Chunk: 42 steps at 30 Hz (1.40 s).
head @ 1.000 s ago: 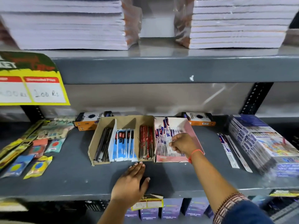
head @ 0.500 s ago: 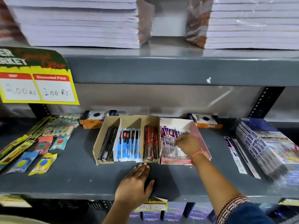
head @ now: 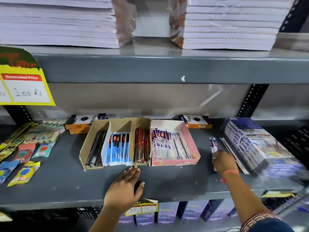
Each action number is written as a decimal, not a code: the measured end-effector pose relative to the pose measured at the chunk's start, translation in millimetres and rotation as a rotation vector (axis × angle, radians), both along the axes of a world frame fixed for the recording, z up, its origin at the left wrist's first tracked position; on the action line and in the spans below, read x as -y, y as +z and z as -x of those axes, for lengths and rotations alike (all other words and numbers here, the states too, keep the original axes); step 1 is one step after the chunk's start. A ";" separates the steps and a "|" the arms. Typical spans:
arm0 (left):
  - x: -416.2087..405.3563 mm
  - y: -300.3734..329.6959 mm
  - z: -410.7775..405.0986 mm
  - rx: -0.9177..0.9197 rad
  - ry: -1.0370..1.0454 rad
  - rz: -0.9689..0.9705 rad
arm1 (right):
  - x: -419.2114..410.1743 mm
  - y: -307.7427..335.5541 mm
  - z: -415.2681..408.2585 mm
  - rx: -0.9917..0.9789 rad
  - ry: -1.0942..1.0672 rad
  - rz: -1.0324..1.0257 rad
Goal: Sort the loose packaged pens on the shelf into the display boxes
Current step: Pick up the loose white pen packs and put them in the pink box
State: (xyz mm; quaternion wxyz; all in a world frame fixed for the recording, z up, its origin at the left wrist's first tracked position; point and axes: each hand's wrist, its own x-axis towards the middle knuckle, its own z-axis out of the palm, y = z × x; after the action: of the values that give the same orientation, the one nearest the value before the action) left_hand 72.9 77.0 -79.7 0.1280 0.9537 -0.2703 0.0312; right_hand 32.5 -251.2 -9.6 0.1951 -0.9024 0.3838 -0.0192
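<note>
1. Reaching out to the right of the boxes, the right hand (head: 224,162) lies on the grey shelf (head: 66,185) with its fingers over the lower end of a loose packaged pen (head: 213,144) (blurred, so whether they have closed on it I cannot tell); the pen's blue-and-white top sticks out beyond the fingertips

2. A second loose pack (head: 234,156), long and white, lies on the shelf just right of that hand, beside a stack of blue boxed sets (head: 250,143)

3. The left hand (head: 124,190) rests flat on the shelf, palm down and fingers spread, grasping nothing; its fingertips come up to the front edge of the brown display box (head: 117,126)

4. The brown box has three compartments: dark pens on the left, blue-packaged pens (head: 117,146) in the middle, red pens (head: 142,145) on the right

5. The pink display box (head: 192,144) stands touching the brown one on its right side; white-and-blue packaged pens fill its left part, while its right part shows bare floor

6. Small coloured packets (head: 23,174) lie on the shelf well apart to the left
</note>
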 end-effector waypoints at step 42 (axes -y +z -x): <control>-0.3 1.3 1.5 -0.015 0.032 0.041 | -48.4 31.6 9.0 0.741 0.159 -1.180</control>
State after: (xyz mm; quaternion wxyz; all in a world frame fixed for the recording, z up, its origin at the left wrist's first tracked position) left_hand 71.4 77.3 -78.4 0.1489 0.9554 -0.2532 0.0314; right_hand 23.5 -202.9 22.0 0.7710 -0.6052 0.1711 -0.0997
